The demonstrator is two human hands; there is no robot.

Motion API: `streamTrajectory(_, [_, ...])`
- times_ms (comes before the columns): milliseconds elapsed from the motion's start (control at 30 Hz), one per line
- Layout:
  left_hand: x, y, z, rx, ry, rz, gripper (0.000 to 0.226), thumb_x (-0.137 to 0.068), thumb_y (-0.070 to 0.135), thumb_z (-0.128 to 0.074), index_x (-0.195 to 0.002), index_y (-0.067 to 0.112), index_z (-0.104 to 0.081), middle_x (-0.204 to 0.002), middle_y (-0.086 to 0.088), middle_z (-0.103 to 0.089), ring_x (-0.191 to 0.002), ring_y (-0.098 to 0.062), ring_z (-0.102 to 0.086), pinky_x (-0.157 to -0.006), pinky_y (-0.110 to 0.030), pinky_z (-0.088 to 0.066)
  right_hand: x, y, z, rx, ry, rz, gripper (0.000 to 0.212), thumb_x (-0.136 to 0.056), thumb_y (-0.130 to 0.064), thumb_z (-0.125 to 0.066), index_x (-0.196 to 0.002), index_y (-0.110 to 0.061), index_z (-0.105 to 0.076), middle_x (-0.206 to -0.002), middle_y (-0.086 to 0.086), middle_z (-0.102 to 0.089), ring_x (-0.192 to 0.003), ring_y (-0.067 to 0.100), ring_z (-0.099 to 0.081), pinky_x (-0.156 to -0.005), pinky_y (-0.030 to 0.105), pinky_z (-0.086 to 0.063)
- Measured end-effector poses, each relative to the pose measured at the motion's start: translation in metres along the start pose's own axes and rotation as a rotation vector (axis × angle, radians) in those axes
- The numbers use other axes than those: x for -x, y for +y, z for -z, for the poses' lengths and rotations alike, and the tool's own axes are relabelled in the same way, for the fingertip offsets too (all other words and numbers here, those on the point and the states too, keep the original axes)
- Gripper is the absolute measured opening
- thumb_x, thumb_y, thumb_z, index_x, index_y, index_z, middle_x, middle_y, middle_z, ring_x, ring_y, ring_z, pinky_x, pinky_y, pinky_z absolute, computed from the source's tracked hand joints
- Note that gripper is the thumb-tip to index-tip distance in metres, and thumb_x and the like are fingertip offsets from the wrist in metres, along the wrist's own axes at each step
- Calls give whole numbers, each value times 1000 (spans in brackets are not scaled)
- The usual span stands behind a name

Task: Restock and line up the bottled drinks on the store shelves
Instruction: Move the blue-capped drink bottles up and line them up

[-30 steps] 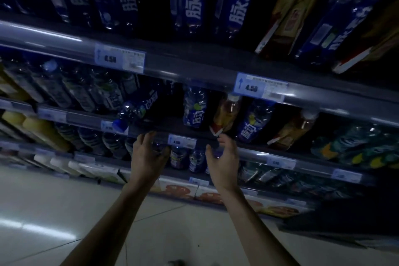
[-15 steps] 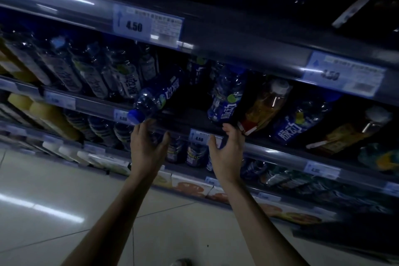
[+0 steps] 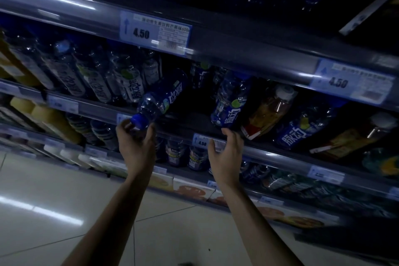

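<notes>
left hand [image 3: 136, 147] at tipped bottle [image 3: 160, 98] cap; upright bottle [image 3: 230, 103] beside right hand [image 3: 226, 151]

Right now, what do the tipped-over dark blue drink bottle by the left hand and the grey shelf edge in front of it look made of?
Tipped-over dark blue drink bottle: looks like clear, glossy plastic, since glints show through its neck above a printed wrap label, with an opaque blue screw cap.
Grey shelf edge: smooth with long soft highlights, probably a plastic price strip over metal; the dim light leaves it open.
</notes>
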State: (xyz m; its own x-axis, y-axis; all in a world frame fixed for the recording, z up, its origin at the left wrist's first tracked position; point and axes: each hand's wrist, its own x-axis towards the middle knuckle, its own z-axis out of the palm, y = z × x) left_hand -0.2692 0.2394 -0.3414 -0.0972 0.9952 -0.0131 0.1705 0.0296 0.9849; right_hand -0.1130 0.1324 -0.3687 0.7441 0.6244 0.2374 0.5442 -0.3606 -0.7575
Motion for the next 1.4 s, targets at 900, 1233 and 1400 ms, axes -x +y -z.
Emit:
streamTrajectory(900, [-15,98,-13,255,99,-348,45,-81,15,-73,-123,12,-60,-119,-11,-63,-103,-6,-62,-86,-20,-50,4,2,12,-31,-89,-4,46,-88,-17,-66,-131,-8,-51,-130,9,-48,-121,17,-44,-90,9,-27])
streamTrajectory(1233, [-21,94,-56,280,-135,-314,45,-86,26,-70,-126,21,-50,-117,18,-57,-108,9,-55,-87,-9,-44,5,8,11,-32,-77,35,47,-86,-13,-67,-130,-5,-52,-131,14,-48,-115,9,-42,-85,-7,-21])
streamTrajectory(1400, [-27,79,-58,186,-148,-365,50,-83,33,-71,-122,44,-43,-124,21,-51,-115,5,-51,-92,-15,-45,5,9,10,-37,-60,55,47,-85,-10,-69,-129,-3,-53,-129,15,-50,-104,-6,-36,-83,-7,-24])
